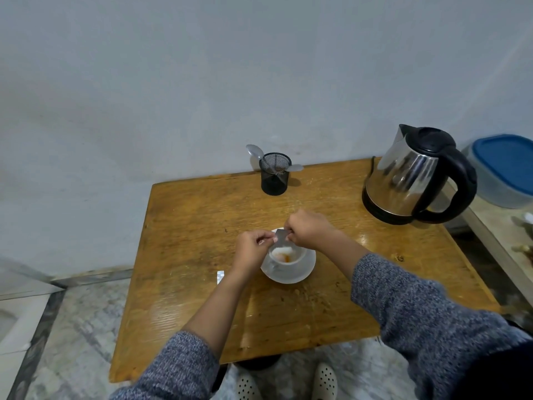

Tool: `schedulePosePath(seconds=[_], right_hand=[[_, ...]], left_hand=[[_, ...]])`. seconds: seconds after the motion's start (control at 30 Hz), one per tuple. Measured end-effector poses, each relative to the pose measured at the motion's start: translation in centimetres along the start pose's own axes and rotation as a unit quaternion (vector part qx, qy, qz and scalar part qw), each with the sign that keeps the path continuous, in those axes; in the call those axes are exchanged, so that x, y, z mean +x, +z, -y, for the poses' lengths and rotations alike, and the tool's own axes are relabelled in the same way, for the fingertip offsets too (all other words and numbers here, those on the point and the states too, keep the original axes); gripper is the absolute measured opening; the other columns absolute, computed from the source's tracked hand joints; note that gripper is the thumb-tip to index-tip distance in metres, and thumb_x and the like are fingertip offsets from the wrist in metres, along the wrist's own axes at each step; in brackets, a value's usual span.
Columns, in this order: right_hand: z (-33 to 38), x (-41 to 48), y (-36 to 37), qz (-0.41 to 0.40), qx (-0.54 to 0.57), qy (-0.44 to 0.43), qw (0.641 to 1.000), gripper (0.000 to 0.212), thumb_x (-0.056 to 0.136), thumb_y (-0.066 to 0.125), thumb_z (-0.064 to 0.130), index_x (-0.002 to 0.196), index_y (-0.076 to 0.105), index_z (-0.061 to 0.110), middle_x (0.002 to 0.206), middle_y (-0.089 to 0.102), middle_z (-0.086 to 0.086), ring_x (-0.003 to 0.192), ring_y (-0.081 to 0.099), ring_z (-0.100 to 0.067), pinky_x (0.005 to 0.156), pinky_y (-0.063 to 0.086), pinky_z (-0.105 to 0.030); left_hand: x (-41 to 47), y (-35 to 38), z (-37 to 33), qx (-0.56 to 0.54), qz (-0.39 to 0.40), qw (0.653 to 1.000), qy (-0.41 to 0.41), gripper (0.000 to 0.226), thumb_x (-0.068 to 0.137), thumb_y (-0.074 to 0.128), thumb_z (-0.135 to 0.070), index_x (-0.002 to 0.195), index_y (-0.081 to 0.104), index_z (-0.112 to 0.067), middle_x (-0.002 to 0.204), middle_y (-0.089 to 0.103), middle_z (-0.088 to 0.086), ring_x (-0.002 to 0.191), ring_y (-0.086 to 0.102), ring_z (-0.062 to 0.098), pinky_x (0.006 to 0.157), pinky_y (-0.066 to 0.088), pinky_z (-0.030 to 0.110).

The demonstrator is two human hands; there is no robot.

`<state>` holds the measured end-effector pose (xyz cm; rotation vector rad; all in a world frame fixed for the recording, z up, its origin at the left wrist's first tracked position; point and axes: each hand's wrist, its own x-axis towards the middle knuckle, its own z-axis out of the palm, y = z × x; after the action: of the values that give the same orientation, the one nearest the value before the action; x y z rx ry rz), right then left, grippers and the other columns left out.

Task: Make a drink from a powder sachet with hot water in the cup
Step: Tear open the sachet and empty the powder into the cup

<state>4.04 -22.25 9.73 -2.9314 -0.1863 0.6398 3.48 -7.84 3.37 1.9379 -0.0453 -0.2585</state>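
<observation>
both hands meet just above a white cup (pixel 288 256) that stands on a white saucer (pixel 300 272) near the middle of the wooden tabletop (pixel 202 298). the left hand (pixel 251 245) is closed in a pinch on the left edge of a small silvery sachet (pixel 281 235), and the right hand (pixel 308 229) is closed in a pinch on its right edge, so the sachet hangs between the two, right over the cup's mouth. inside the cup lies pale powder with an orange patch toward the bottom; whether more is falling from the sachet is too blurred to tell. both forearms come in from the near edge, in grey knitted sleeves (pixel 418 321), the left one pushed up toward the elbow. a small silvery scrap (pixel 220 277) lies flat on the tabletop, just left of the left wrist and apart from the saucer. at the far edge stands a black mesh holder (pixel 275 177) with two spoons (pixel 255 153) leaning out of it, bowls up. at the far right corner sits a steel kettle (pixel 415 174) with a black lid and handle, on its black base, well apart from the cup. beyond the tabletop's right side, on a separate ledge, rests a tub with a blue lid (pixel 504 166). below the near edge, two pale perforated shoes (pixel 326 382) show on the marbled floor
</observation>
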Motion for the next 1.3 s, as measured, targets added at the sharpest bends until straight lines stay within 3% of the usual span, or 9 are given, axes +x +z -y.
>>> schedulePosePath(seconds=[0.17, 0.3, 0.37, 0.5, 0.7, 0.8, 0.97, 1.13, 1.3], right_hand=[[-0.4, 0.1, 0.0, -0.007, 0.054, -0.011, 0.998, 0.014, 0.091, 0.056, 0.014, 0.094, 0.069, 0.009, 0.086, 0.063, -0.008, 0.076, 0.053, -0.021, 0.064, 0.042, -0.032], [-0.9, 0.2, 0.3, -0.016, 0.1, -0.017, 0.995, 0.011, 0.085, 0.063, 0.013, 0.079, 0.068, 0.005, 0.076, 0.062, -0.008, 0.072, 0.057, -0.022, 0.063, 0.047, -0.035], [-1.0, 0.1, 0.4, -0.013, 0.106, -0.017, 0.994, 0.022, 0.085, 0.061, 0.009, 0.063, 0.059, 0.009, 0.065, 0.053, -0.004, 0.059, 0.046, -0.016, 0.056, 0.039, -0.031], [-1.0, 0.0, 0.3, -0.019, 0.149, -0.028, 0.988, 0.008, 0.084, 0.06, 0.006, 0.08, 0.067, 0.008, 0.075, 0.059, -0.007, 0.069, 0.052, -0.019, 0.059, 0.043, -0.031], [-1.4, 0.2, 0.5, -0.031, 0.172, -0.023, 0.984, 0.017, 0.082, 0.06, 0.0, 0.065, 0.059, 0.003, 0.066, 0.056, -0.014, 0.062, 0.048, -0.022, 0.055, 0.039, -0.031], [-1.5, 0.1, 0.4, -0.023, 0.159, -0.029, 0.987, 0.031, 0.082, 0.057, -0.001, 0.057, 0.047, 0.013, 0.059, 0.039, -0.001, 0.058, 0.036, -0.015, 0.051, 0.029, -0.028], [-1.6, 0.4, 0.2, -0.03, 0.176, -0.029, 0.984, 0.041, 0.08, 0.056, -0.004, 0.052, 0.035, 0.016, 0.057, 0.033, 0.0, 0.058, 0.033, -0.016, 0.057, 0.031, -0.03], [-0.9, 1.3, 0.1, -0.055, 0.222, -0.034, 0.973, 0.006, 0.081, 0.061, -0.001, 0.081, 0.062, -0.007, 0.075, 0.056, -0.012, 0.07, 0.047, -0.017, 0.064, 0.039, -0.028], [0.0, 1.8, 0.4, -0.096, 0.34, -0.014, 0.935, 0.009, 0.079, 0.069, 0.002, 0.087, 0.066, 0.005, 0.066, 0.063, 0.008, 0.061, 0.057, -0.005, 0.058, 0.046, -0.017]], left_hand=[[-0.1, 0.0, -0.2, -0.026, -0.023, 0.999, -0.015, 0.017, 0.079, 0.068, -0.006, 0.094, 0.071, 0.0, 0.095, 0.072, 0.016, 0.087, 0.065, 0.021, 0.082, 0.053, 0.034], [-0.3, 0.1, -0.3, -0.026, -0.028, 0.999, -0.021, 0.017, 0.079, 0.068, -0.008, 0.094, 0.071, -0.001, 0.093, 0.071, 0.014, 0.084, 0.063, 0.018, 0.078, 0.05, 0.03], [-0.4, 0.1, -0.3, -0.026, -0.027, 0.999, -0.023, 0.017, 0.079, 0.068, -0.008, 0.094, 0.071, -0.001, 0.093, 0.071, 0.015, 0.082, 0.063, 0.018, 0.077, 0.049, 0.029], [-0.5, 0.2, -0.6, -0.032, -0.033, 0.999, -0.027, 0.018, 0.079, 0.069, -0.008, 0.095, 0.071, 0.0, 0.093, 0.071, 0.015, 0.082, 0.062, 0.018, 0.078, 0.05, 0.03], [-0.4, 0.3, -0.8, -0.029, -0.034, 0.999, -0.029, 0.017, 0.079, 0.068, -0.009, 0.095, 0.07, -0.001, 0.088, 0.069, 0.01, 0.078, 0.06, 0.013, 0.067, 0.046, 0.017], [-0.4, 0.4, -0.9, -0.028, -0.031, 0.999, -0.028, 0.018, 0.08, 0.068, -0.01, 0.095, 0.07, -0.001, 0.085, 0.067, 0.006, 0.074, 0.058, 0.01, 0.067, 0.045, 0.017], [-0.3, 0.4, -0.9, -0.028, -0.029, 0.999, -0.03, 0.016, 0.08, 0.068, -0.011, 0.093, 0.071, -0.003, 0.083, 0.067, 0.005, 0.072, 0.058, 0.008, 0.066, 0.046, 0.018], [-0.2, -0.8, -0.8, -0.053, -0.058, 0.996, -0.034, 0.004, 0.082, 0.066, -0.009, 0.084, 0.069, -0.008, 0.074, 0.065, -0.003, 0.069, 0.058, 0.007, 0.061, 0.046, 0.012], [-0.7, -1.8, -0.3, -0.087, -0.07, 0.993, -0.034, 0.009, 0.086, 0.06, -0.008, 0.082, 0.067, -0.005, 0.06, 0.058, -0.005, 0.049, 0.051, -0.005, 0.053, 0.042, 0.01]])
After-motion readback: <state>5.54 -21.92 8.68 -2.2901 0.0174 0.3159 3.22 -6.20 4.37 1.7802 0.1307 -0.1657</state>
